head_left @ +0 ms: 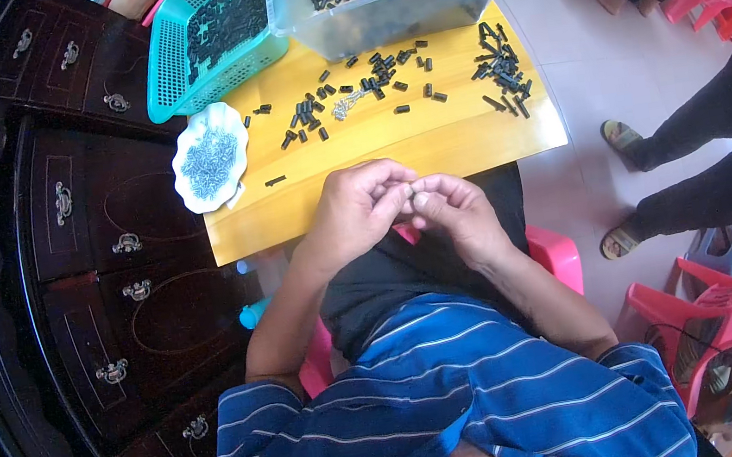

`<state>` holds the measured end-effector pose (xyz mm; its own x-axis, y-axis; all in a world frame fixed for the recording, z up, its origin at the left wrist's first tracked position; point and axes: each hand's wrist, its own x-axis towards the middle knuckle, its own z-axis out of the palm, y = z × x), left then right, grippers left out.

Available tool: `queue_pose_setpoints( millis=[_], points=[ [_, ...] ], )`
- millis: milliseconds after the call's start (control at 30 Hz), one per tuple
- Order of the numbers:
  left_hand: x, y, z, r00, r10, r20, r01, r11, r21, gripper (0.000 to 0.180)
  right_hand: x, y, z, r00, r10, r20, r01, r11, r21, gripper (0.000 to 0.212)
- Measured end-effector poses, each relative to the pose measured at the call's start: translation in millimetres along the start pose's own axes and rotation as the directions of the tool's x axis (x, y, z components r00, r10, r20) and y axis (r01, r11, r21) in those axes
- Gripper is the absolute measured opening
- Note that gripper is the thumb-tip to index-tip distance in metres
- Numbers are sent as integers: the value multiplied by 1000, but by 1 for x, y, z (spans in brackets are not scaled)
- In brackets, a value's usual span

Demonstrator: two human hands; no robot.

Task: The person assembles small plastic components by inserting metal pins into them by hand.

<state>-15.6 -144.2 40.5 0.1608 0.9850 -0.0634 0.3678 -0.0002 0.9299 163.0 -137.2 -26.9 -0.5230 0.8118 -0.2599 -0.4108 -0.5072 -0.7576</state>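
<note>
My left hand (pixel 356 208) and my right hand (pixel 460 212) meet just past the near edge of the yellow table (pixel 332 154). Fingertips of both are pinched together around something tiny, mostly hidden by the fingers. Ahead of them, short black cylindrical pieces (pixel 399 86) lie scattered, with a small heap of silvery metal pieces (pixel 349 106) among them. Longer black parts (pixel 505 73) are piled at the table's right side. To the left, a white scalloped dish (pixel 185 181) holds many small silvery metal pieces (pixel 212 161). One black piece (pixel 275 181) lies by itself near the dish.
A green perforated basket (pixel 160 80) and a clear plastic bin (pixel 410 12), both full of black pieces, stand at the far side. A dark wooden cabinet (pixel 96 304) borders the left. Pink chairs (pixel 722 295) and another person's legs (pixel 695 107) are on the right.
</note>
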Motion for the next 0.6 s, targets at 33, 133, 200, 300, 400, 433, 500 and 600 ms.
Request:
queue_pose_setpoints(
  millis=[33, 133, 200, 300, 400, 433, 500, 600],
  points=[
    [0, 1, -1, 1000, -1, 2, 1, 1000, -1, 19, 1, 1, -2, 996, 80, 25, -81, 996, 49, 21],
    [0, 5, -3, 999, 35, 2, -35, 996, 83, 28, 2, -2, -4, 986, 164, 43, -168, 974, 152, 23],
    [-1, 6, -5, 997, 58, 42, -64, 986, 154, 35, 2, -6, -3, 983, 175, 48, -181, 965, 188, 24],
    [-1, 12, 1, 978, 206, 14, -197, 906, 374, 40, 3, -2, -8, 979, 189, 76, -203, 940, 274, 24],
    [1, 7, 9, 919, 394, -26, -311, 764, 566, 42, 4, -2, -8, 970, 220, 98, -241, 905, 351, 22],
    [2, 5, 10, 919, 393, -26, -311, 764, 565, 42, 4, -4, -8, 964, 246, 99, -265, 887, 377, 21],
    [3, 2, 12, 898, 439, -2, -341, 701, 626, 40, 4, -2, -10, 964, 235, 124, -265, 879, 397, 20],
    [4, -2, 14, 891, 454, 28, -357, 660, 661, 37, 5, -1, -13, 963, 217, 162, -267, 864, 426, 20]
  ],
)
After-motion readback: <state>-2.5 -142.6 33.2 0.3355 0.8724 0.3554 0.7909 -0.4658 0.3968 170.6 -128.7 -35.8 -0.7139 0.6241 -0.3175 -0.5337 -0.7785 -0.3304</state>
